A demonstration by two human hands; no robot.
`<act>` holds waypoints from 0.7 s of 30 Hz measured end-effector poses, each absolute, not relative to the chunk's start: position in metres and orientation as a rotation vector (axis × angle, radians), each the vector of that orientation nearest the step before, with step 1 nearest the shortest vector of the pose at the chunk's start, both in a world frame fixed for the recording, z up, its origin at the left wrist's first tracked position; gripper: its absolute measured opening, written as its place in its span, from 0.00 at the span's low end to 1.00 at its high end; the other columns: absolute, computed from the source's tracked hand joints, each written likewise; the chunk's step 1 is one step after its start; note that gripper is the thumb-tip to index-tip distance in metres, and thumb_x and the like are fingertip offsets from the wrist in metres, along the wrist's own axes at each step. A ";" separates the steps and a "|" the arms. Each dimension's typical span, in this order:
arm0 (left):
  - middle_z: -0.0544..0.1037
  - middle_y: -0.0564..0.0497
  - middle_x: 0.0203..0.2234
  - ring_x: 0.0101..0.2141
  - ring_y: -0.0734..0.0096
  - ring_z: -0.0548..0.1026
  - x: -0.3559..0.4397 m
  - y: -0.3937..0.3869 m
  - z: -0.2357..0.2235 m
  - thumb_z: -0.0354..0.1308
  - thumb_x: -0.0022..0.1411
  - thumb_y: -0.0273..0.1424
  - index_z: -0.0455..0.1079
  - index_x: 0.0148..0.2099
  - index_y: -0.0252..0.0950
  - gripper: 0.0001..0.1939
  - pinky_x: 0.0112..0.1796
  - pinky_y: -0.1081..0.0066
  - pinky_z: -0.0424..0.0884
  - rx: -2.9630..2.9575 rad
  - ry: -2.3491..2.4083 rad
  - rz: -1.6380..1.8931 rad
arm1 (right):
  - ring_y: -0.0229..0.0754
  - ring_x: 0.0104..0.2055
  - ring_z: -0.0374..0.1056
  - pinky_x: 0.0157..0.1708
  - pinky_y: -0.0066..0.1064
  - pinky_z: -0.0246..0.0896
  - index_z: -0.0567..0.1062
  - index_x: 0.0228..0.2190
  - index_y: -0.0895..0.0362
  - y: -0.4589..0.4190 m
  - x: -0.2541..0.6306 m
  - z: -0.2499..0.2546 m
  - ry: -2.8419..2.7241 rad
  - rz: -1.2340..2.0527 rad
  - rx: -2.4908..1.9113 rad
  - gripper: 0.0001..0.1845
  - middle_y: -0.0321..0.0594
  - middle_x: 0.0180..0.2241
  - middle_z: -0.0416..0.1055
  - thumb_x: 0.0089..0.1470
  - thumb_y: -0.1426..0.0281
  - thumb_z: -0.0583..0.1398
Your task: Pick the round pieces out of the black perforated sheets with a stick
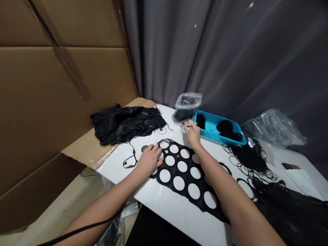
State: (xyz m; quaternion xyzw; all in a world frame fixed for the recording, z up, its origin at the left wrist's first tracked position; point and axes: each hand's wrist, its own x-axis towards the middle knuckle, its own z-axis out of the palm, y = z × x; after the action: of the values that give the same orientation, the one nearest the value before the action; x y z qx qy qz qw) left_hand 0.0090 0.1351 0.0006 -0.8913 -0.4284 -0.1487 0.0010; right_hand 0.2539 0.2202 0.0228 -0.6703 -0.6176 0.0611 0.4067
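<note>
A thin black sheet with rows of round cut-out holes (174, 169) lies on the white table. My left hand (149, 158) rests on the sheet's left end, fingers stretched and flat. Beside those fingers is a small dark disc (145, 148). My right hand (192, 134) is closed around a slim pale tool (191, 124), held above the table beyond the sheet. Its dark tip is near a clear plastic bag in a tub (185, 114); the tool's exact kind is too small to make out.
A blue plastic basket (214, 139) holding dark round pieces stands at the back. To the left lies a heap of crumpled black sheets (128, 123). Thin black rings (252, 159), a clear bag (275, 128), black scraps (289, 212) and white paper (304, 182) are on the right.
</note>
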 end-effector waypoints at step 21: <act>0.73 0.42 0.50 0.54 0.54 0.69 -0.018 0.077 -0.006 0.53 0.70 0.31 0.67 0.55 0.34 0.14 0.55 0.55 0.67 -2.786 -1.368 -0.618 | 0.42 0.40 0.69 0.43 0.33 0.60 0.70 0.28 0.54 0.123 0.182 0.006 -2.004 0.854 -1.179 0.08 0.37 0.35 0.76 0.59 0.70 0.58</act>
State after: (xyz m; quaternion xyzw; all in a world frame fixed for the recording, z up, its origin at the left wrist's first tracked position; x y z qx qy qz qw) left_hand -0.0183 0.0766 -0.0055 -0.8802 -0.4324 -0.1952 -0.0114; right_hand 0.1820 0.1226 0.0058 -0.4498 -0.7649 0.3258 0.3263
